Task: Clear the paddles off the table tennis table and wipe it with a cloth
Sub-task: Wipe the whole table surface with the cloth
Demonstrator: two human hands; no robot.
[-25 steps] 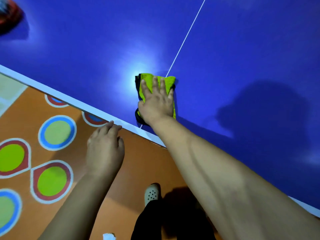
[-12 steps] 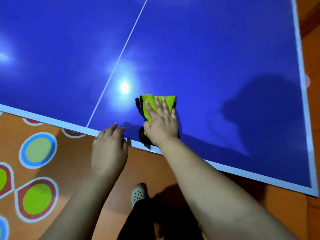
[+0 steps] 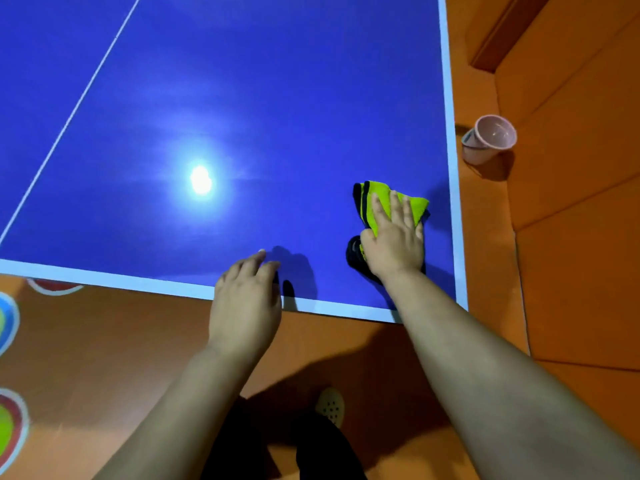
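Observation:
A blue table tennis table (image 3: 277, 98) with white edge lines fills the upper view. My right hand (image 3: 394, 237) presses flat, fingers straight, on a folded yellow-green and black cloth (image 3: 377, 195) near the table's near right corner. My left hand (image 3: 246, 299) rests over the near white edge, fingers loosely bent on the surface, holding nothing. No paddle is in view.
A pink cup-shaped bin (image 3: 488, 138) stands on the orange floor just past the table's right edge. Orange floor mats (image 3: 581, 271) lie to the right, coloured circles (image 3: 7, 434) on the floor at left. My foot (image 3: 329, 407) is below the table's near edge.
My right hand has slid the cloth rightward from the centre line to the near right corner. My left hand followed along the near edge. The view has turned right.

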